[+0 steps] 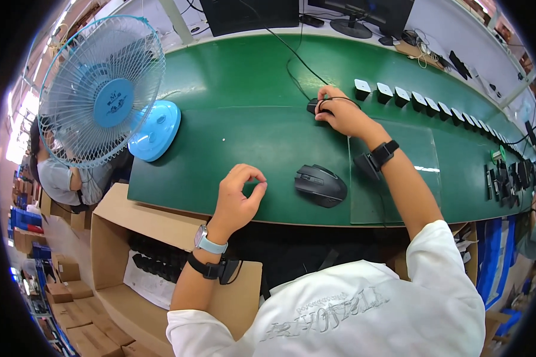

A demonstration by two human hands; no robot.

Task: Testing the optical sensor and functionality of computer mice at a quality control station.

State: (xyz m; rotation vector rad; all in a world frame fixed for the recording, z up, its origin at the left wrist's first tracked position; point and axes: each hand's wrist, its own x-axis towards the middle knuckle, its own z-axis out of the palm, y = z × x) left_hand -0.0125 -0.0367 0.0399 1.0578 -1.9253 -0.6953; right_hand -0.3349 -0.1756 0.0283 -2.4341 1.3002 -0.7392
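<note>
My right hand (342, 113) reaches across the green table (238, 131), its fingers closed around a small black corded piece (311, 106). The fingers partly hide that piece, and its exact kind does not show. A thin black cable (308, 68) runs from it toward the back, and a loop of cord passes over the hand. Nearer to me, a black computer mouse (320, 185) lies on the tabletop, touched by neither hand. To its left my left hand (239, 196) hovers near the front edge, fingers curled with a small gap to the thumb, holding nothing.
A blue fan (114, 102) stands at the left. A clear sheet (393, 193) lies under my right forearm. Several black-and-white blocks (384, 93) form a row at the right. Monitors (354, 18) stand behind. An open cardboard box (110, 256) sits below the front edge. Other people are nearby.
</note>
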